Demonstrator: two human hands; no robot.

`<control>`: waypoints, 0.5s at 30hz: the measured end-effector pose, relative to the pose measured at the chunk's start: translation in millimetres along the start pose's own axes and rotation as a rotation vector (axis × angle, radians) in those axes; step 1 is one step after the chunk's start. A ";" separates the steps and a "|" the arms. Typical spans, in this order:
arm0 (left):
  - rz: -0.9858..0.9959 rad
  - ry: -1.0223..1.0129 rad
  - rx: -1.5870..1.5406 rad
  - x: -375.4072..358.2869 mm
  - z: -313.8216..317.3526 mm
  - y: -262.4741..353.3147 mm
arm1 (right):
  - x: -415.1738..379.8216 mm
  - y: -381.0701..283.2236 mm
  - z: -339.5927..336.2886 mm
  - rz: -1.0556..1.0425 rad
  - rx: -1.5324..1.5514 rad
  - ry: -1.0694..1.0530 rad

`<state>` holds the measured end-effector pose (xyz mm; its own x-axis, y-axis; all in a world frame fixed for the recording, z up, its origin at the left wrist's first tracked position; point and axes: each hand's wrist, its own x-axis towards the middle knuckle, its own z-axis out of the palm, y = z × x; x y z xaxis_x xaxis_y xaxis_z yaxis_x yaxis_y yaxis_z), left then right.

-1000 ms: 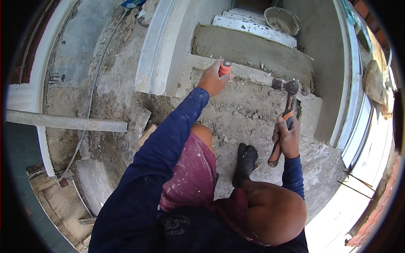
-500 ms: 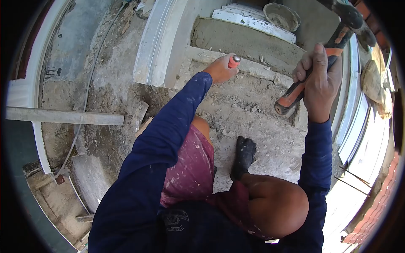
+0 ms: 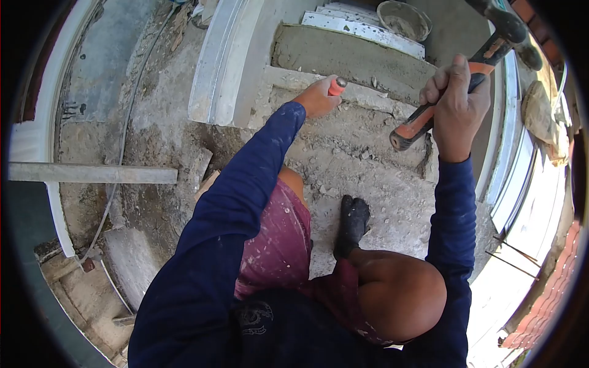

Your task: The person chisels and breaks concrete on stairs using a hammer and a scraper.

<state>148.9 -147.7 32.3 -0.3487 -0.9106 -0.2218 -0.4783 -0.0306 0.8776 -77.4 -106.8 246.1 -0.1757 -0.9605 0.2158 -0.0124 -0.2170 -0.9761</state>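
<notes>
My left hand is closed around the orange-red grip of a chisel. The chisel's round metal end points up, and its tip is hidden beneath the hand. Below that hand lies the chipped edge of a concrete step. My right hand grips a hammer by its orange and black handle, raised at the right. The dark hammer head is at the upper right, apart from the chisel.
Broken rubble covers the floor before my dark-covered foot. Beyond the steps stands a bucket. A white-grey pillar rises left of the steps. A plank and a cable are at the left.
My right hand and the hammer have moved slightly up and left. My left hand keeps the chisel at nearly the same place on the step. The whole view has shifted a little.
</notes>
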 end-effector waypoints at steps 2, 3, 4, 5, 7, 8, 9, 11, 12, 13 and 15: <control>0.023 -0.006 -0.008 -0.8 -4.3 6.7 | -31.2 58.2 -5.6 0.196 -0.419 -0.283; 0.041 0.007 -0.007 -2.5 2.0 3.9 | -45.7 87.6 -13.8 0.223 -0.756 -0.596; 0.060 0.013 -0.008 -1.8 5.5 4.1 | -60.3 117.8 -19.7 -0.031 -0.740 -0.478; 0.027 0.006 0.026 5.3 0.0 13.9 | -52.5 105.1 -20.6 0.147 -0.613 -0.472; -0.089 -0.038 0.081 -5.5 -1.6 22.6 | -50.7 58.4 -20.8 0.551 -0.332 -0.462; -0.056 -0.050 0.046 3.5 -0.1 6.6 | -46.6 43.1 -22.3 0.477 -0.262 -0.381; -0.045 -0.039 0.029 9.5 0.3 -4.0 | -39.3 21.7 -23.2 0.385 -0.235 -0.295; -0.030 -0.019 -0.005 11.8 4.4 -20.5 | -24.9 -4.3 -26.4 0.181 -0.129 -0.087; -0.046 -0.008 0.013 8.0 2.5 -13.1 | -17.0 -6.4 -28.6 0.086 -0.004 -0.012; -0.048 -0.026 0.011 4.1 0.9 -9.1 | -18.1 5.3 -23.6 0.070 0.060 0.016; -0.037 -0.059 0.011 1.0 -3.4 2.2 | -33.4 45.1 -12.2 0.021 0.186 0.078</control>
<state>150.2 -150.1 35.5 -0.3774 -0.8831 -0.2787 -0.5003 -0.0588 0.8638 -84.2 -82.4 194.6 -0.2495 -0.9505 0.1854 0.1729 -0.2322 -0.9572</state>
